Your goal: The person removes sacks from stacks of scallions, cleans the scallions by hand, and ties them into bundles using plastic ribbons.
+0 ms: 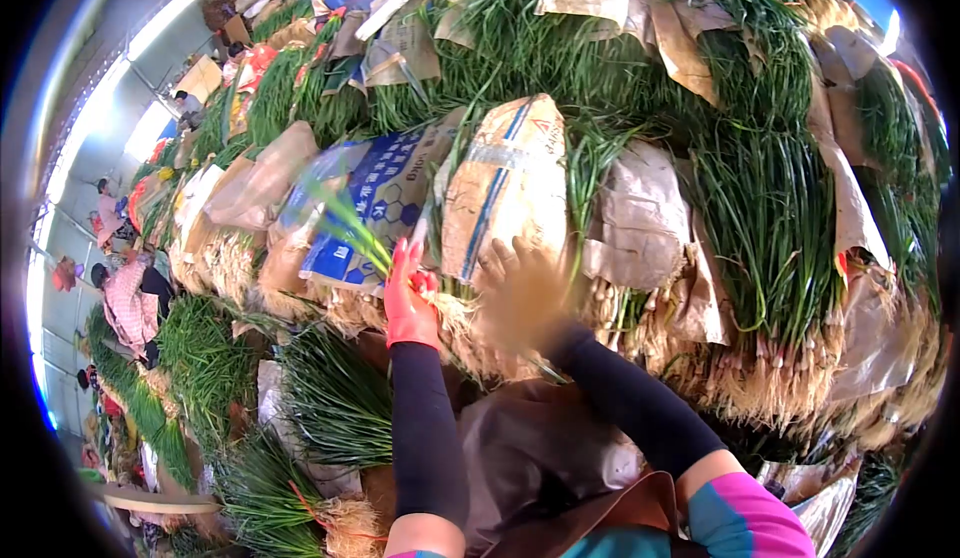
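Note:
My left hand [410,303], in a red-orange glove, is closed around a few green onions [362,236]; their leaves point up and left over a blue printed sack [365,203], and pale roots hang out at the right of the hand. My right hand [522,298] is smeared by motion in front of the lower end of a tan paper sack with blue stripes [508,183]. Its fingers and anything in them cannot be made out. Below both hands lies a fringe of onion roots [455,328].
Large green onion bundles [765,228] with roots toward me lie on the right. A grey-brown sack [640,213] covers others. More onions [335,393] lie at the lower left, beside a tied bundle [350,528]. A person in a checked top [130,303] is at the far left.

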### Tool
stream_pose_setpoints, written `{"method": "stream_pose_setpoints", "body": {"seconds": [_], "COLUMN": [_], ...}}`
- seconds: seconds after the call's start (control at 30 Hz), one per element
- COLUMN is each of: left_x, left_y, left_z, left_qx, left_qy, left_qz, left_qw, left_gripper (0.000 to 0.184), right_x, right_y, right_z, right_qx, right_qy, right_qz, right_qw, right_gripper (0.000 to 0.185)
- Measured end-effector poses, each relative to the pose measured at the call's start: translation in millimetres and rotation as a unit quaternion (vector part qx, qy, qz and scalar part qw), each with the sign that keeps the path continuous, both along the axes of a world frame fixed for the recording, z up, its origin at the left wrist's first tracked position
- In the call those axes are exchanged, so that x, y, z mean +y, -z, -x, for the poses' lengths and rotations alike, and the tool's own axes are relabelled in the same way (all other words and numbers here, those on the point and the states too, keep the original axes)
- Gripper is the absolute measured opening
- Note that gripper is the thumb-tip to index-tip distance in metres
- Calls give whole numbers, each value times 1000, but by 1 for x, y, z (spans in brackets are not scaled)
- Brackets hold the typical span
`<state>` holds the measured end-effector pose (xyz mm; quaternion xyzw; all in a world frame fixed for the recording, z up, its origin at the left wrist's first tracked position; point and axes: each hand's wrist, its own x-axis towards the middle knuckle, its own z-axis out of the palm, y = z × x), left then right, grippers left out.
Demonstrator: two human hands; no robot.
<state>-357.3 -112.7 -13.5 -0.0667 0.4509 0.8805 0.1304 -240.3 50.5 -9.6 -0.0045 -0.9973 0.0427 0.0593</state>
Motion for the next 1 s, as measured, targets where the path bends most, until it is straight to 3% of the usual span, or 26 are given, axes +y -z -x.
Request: {"method": "stream_pose_setpoints", "body": {"seconds": [0.1, 0.17, 0.2, 0.23, 0.3, 0.33, 0.37, 0.4, 0.43, 0.5, 0.57, 0.7, 0.77, 0.8, 0.87, 1.0], "left_x": [-36, -58, -60, -60, -48, -43, -36, -29, -20, -15, -11, 10, 23, 38, 64, 118], "left_y": [27, 58, 73, 89, 100, 122, 120, 117, 124, 137, 145, 72, 29, -6, -29, -63], "left_z": [17, 39, 51, 65, 77, 90, 97, 103, 111, 130, 147, 112, 86, 65, 56, 23], "left_qx": [-73, -93, -98, -102, -109, -74, -102, -128, -146, -177, -198, -101, 17, 31, -3, -1], "left_qy": [-63, -53, -42, -29, -15, -31, -6, 19, -21, -60, -101, 92, 140, 102, 70, 170], "left_qz": [97, 133, 151, 167, 194, 211, 241, 272, 243, 197, 164, 188, 176, 185, 113, -86], "left_qw": [991, 985, 983, 980, 975, 974, 965, 954, 959, 962, 961, 973, 974, 977, 991, 982], "left_gripper": [34, 35, 35, 35, 32, 25, 26, 26, 29, 27, 27, 32, 30, 26, 21, 27], "right_x": [-2, 24, 41, 65, 110, 128, 140, 147, 149, 145, 148, 128, 130, 134, 149, 207], "right_y": [77, 60, 23, 65, 104, 129, 152, 170, 183, 180, 176, 133, 108, 94, 63, -15], "right_z": [55, 54, 42, 40, 8, -13, -30, -42, -48, -45, -35, -18, -4, 2, 8, -13], "right_qx": [73, -23, -139, 69, 279, 306, 324, 330, 319, 299, 299, 388, 424, 440, 478, 561], "right_qy": [78, 149, 202, 284, 350, 343, 299, 253, 221, 219, 247, 380, 395, 396, 390, 372], "right_qz": [4, 76, 151, 242, 386, 548, 709, 814, 866, 879, 890, 732, 680, 658, 620, 504], "right_qw": [994, 986, 958, 925, 807, 699, 551, 406, 316, 300, 238, 410, 450, 465, 486, 541], "right_gripper": [49, 42, 36, 30, 41, 48, 56, 65, 74, 74, 42, 45, 45, 46, 46, 46]}}
